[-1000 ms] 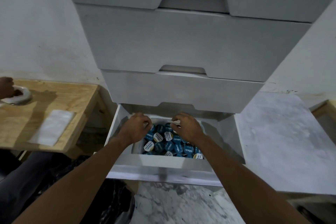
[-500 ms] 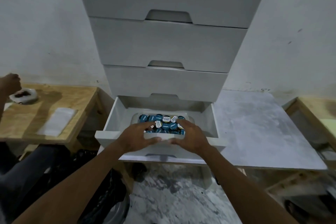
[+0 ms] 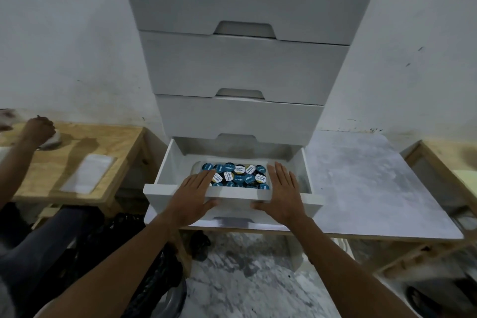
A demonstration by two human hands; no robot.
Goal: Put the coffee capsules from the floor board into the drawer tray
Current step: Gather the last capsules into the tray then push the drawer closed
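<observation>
The bottom drawer (image 3: 165, 162) of a white drawer unit stands pulled out. Inside it a white tray (image 3: 195, 168) holds several blue and white coffee capsules (image 3: 238, 175). My left hand (image 3: 192, 195) lies flat on the drawer's front panel, fingers spread, fingertips over the tray's left end. My right hand (image 3: 284, 193) lies flat on the front panel to the right, fingers straight, empty. The grey floor board (image 3: 361, 183) to the right of the drawer shows no capsules on it.
The drawer unit (image 3: 245, 64) has three shut drawers above. A low wooden table (image 3: 108, 152) stands at the left with a white sheet (image 3: 86, 173) on it; another person's hand (image 3: 40, 130) rests over a small dish there. A wooden frame (image 3: 438, 162) is at the right.
My hands have come out of the tray and now lie flat on the drawer front. The camera has pulled back and up, showing more of the unit.
</observation>
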